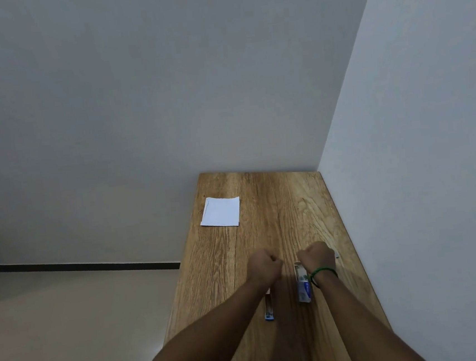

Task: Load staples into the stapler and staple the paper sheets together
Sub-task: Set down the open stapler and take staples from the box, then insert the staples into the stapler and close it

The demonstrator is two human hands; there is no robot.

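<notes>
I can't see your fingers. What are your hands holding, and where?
Cannot tell. The left hand and right hand are curled, fingers hidden. A small grey tip pokes out beside the right hand.

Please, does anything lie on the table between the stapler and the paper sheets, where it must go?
Nothing visible lies on the table between the stapler and the paper. Only the left hand and its forearm are over the stapler's far part. The box lies to the right, off that path.
</notes>
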